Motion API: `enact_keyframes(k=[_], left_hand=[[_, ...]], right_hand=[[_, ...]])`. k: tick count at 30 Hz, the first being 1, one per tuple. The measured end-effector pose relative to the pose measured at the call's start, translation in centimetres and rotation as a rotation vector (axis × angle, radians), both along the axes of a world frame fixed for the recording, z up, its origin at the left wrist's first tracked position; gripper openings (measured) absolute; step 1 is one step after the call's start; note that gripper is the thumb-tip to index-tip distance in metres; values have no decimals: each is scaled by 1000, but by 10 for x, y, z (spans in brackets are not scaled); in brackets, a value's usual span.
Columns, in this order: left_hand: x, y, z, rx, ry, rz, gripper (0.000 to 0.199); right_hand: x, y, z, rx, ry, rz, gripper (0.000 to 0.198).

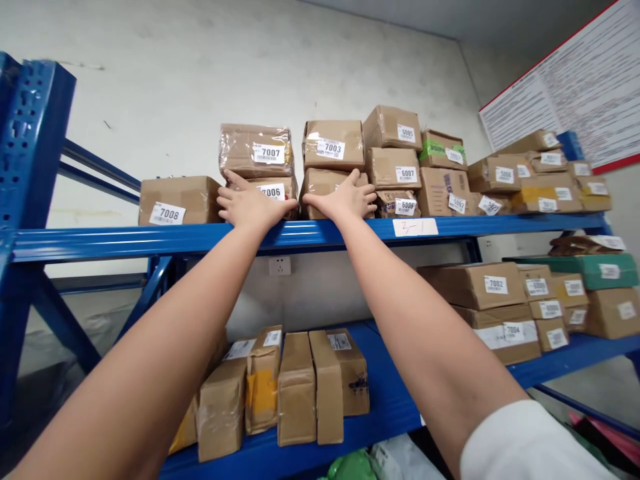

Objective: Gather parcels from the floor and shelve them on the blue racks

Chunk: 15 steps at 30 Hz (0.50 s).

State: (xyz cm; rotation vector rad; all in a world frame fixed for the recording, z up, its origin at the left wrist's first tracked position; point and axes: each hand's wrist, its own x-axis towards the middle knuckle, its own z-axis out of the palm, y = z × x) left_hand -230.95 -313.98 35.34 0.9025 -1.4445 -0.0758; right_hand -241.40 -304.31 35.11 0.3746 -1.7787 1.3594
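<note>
Hands [300, 200] flat against stacked parcels [280, 190]

Both arms up at top level of blue steel shelf rack [350, 231]. Left hand [250, 200] flat, fingers spread, on the brown taped parcel labelled 7006 [280, 189], which sits under the plastic-wrapped brown parcel labelled 7007 [256, 151]. Right hand [345, 197] flat on the unlabelled-face brown parcel [320, 183] under the brown parcel labelled 7003 [333, 145]. Brown cardboard box labelled 7008 [177, 200] just left of left hand. White handwritten tag "3-1" [415, 227] on the beam. More brown parcels on lower shelf [390, 400].
</note>
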Motion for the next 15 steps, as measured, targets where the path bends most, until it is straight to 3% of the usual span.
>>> enact_keyframes(k=[7,13,15], left_hand=[[9,-1,-5,-66,135,-68,151],[20,0,-5,-74,195,-113,140],[22,3,-5,-72,192,-120,140]], right_hand=[[17,7,-4,-49,37,-41,107],[22,17,-6,-7,30,-72,123],[35,21,-5,17,140,-86,128]])
